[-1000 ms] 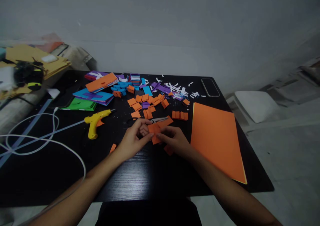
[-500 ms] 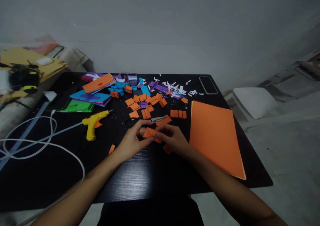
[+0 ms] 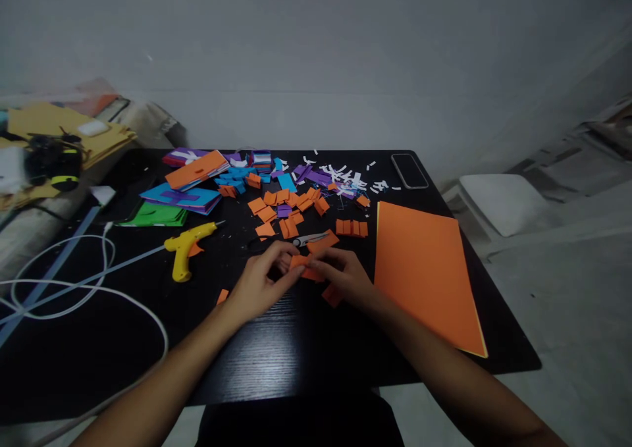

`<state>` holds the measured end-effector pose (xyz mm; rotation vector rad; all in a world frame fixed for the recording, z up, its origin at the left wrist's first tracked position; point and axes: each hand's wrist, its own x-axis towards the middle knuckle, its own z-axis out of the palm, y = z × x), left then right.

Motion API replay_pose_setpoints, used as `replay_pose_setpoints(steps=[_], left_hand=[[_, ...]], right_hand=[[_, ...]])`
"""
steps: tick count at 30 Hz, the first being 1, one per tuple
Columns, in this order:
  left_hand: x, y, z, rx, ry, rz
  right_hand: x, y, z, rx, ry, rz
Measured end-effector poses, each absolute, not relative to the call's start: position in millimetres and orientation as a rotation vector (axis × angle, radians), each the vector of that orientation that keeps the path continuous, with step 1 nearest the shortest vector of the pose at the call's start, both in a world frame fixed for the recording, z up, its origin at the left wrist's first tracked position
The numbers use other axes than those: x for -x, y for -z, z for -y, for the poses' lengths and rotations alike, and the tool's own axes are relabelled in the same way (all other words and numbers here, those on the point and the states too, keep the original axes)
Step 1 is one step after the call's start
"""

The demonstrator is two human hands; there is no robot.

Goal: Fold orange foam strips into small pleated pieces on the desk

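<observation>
A small orange paper piece (image 3: 312, 274) is pinched between my left hand (image 3: 264, 277) and my right hand (image 3: 344, 276), low over the black table. Both thumbs press on its near face; the fingers behind it are partly hidden. Just beyond my hands lie scissors (image 3: 307, 239), their blades under or beside another orange paper piece (image 3: 323, 241). One more orange piece (image 3: 332, 295) shows below my right hand. Beside my left wrist rests a small orange strip (image 3: 222, 296).
Folded orange pieces (image 3: 289, 226) and white scraps (image 3: 353, 180) spread across the table's back. A yellow glue gun (image 3: 185, 249) with a white cable (image 3: 143, 300) lies left. Orange sheets (image 3: 422, 272) lie right, a phone (image 3: 409, 170) behind them. Coloured paper stacks (image 3: 180, 195) stand back left.
My fingers have shifted slightly on the orange paper piece, whose visible face now looks flatter and partly covered by my thumbs. The view has tilted slightly; other things stay put.
</observation>
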<state>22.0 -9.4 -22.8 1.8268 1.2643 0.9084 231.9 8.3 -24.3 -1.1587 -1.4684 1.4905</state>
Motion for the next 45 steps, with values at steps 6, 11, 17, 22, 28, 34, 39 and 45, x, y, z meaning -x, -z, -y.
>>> replay_pose_setpoints(steps=[6, 11, 17, 22, 28, 34, 39, 45], left_hand=[[-13, 15, -1, -2.18, -0.853, -1.529], [-16, 21, -1, -2.262, -0.8, -1.411], [-23, 26, 6, -2.354, -0.662, -1.206], [-25, 20, 8, -2.347, -0.697, -1.233], [-17, -11, 21, -2.4, -0.293, -1.315], [17, -22, 43, -2.143, 0.14, -1.954], [35, -19, 56, -1.91, 0.447, -2.061], [11, -2, 59, -2.096, 0.192, -1.849]], right_hand=[[-241, 26, -23, 1.302, -1.351, 1.165], [-247, 31, -33, 1.264, -1.331, 0.939], [-247, 35, -34, 1.252, -1.39, 0.886], [-246, 32, -32, 1.283, -1.414, 0.927], [-243, 27, -25, 1.293, -1.458, 1.029], [-244, 28, -28, 1.288, -1.394, 0.981], [-248, 27, -35, 1.241, -1.388, 0.779], [-244, 29, -34, 1.22, -1.457, 0.724]])
